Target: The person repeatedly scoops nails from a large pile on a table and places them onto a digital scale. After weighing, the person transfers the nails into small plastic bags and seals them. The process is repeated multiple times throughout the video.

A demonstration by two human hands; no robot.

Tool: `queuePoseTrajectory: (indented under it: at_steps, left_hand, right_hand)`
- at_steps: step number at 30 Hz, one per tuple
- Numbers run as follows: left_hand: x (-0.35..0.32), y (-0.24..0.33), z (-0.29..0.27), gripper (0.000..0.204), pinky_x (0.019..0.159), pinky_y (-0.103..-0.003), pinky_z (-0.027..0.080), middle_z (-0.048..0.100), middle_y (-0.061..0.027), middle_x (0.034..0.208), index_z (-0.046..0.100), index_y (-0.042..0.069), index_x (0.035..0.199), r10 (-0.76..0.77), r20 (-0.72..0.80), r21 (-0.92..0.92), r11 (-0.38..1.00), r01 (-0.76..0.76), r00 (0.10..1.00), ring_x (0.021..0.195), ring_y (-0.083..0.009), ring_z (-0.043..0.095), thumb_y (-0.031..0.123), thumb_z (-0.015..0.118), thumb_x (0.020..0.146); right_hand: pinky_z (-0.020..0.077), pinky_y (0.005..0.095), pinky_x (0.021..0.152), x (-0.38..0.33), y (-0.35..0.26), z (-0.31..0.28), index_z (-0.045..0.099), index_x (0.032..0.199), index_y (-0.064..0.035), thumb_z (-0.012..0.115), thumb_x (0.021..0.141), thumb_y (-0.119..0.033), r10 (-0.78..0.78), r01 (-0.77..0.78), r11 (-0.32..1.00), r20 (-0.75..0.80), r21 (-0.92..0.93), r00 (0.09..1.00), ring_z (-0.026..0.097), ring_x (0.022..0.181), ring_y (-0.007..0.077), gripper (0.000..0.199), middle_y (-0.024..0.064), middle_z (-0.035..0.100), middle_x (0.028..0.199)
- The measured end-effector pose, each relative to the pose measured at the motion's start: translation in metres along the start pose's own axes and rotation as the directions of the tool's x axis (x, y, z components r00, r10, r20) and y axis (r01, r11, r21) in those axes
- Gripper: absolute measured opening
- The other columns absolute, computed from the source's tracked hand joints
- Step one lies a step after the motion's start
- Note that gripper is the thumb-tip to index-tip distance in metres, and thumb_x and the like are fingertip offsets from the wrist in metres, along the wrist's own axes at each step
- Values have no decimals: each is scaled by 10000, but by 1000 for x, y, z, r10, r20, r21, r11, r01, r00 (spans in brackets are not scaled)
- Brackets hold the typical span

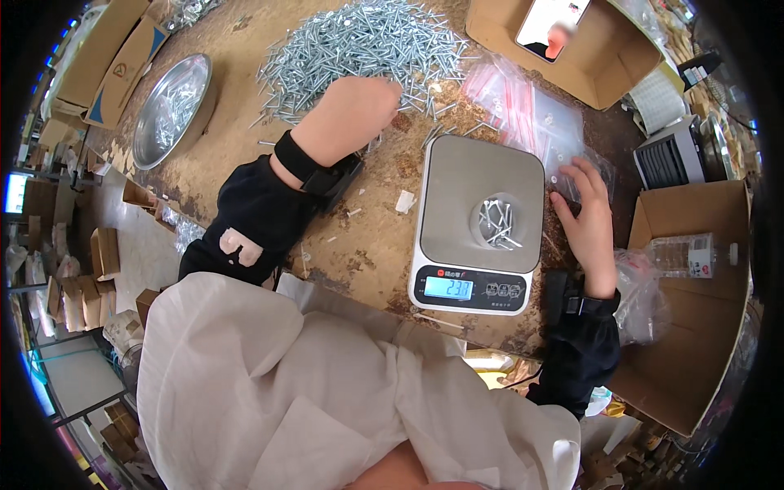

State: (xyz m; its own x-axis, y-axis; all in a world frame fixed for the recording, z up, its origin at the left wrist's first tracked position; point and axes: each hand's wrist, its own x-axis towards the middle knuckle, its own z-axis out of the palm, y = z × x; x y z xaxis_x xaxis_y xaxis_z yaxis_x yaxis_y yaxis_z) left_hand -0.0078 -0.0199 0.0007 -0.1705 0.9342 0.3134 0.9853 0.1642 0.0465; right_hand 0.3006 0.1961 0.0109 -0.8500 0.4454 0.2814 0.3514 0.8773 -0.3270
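My left hand (347,114) reaches into a big heap of silver screws (367,45) on the worn brown table (237,122); its fingers are closed among the screws, and what they grip is hidden. My right hand (584,216) rests on a small clear plastic bag (592,167) just right of a digital scale (478,220). A shallow clear cup with several screws (496,222) sits on the scale's steel pan. The scale's display is lit.
A pile of clear zip bags (523,110) lies behind the scale. A round metal bowl (171,110) stands at the left. Open cardboard boxes (600,61) sit at the back right, and another box (702,310) holds a water bottle (682,255).
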Motion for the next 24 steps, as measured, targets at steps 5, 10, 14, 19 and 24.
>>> queuePoseTrajectory:
  at_steps: [5,10,14,19,24]
  left_hand:
    - [-2,-6,-8,118,681,-428,492,631,-132,819,585,40,881,6,3,-167,986,-6,1000,802,-352,631,154,617,880]
    - [9,-5,-27,79,705,-359,480,609,-102,818,581,45,923,-26,37,-357,933,37,999,792,-272,606,122,595,921]
    - [13,29,-53,69,709,-266,449,575,17,857,579,41,996,51,183,-886,440,143,982,791,-95,544,105,558,979]
    - [8,89,-56,93,712,-233,436,552,34,896,567,25,1026,130,138,-984,130,121,982,811,-48,514,103,585,977]
    - [9,110,-25,148,671,-366,476,582,-72,890,566,68,979,225,-143,-769,588,-251,964,804,-269,623,161,653,904]
  right_hand:
    - [425,446,1011,0,-3,-1,593,1164,-11,711,804,-71,-5,5,1000,9,-4,1000,511,1203,400,384,183,542,1311]
    - [426,449,1010,-1,-5,-2,590,1169,-1,710,804,-69,-1,1,1000,9,4,1000,508,1206,403,390,190,540,1313]
    - [426,450,1011,-3,-4,-2,590,1182,0,707,808,-72,2,-2,1000,15,-11,1000,507,1206,405,398,194,538,1317]
    - [424,451,1013,-1,-6,-1,587,1201,2,701,814,-77,-22,22,1000,23,-21,999,503,1212,407,412,198,534,1323]
    - [416,448,1025,-1,-6,-2,575,1220,1,694,822,-72,-21,22,999,38,-32,999,493,1228,408,422,202,523,1335]
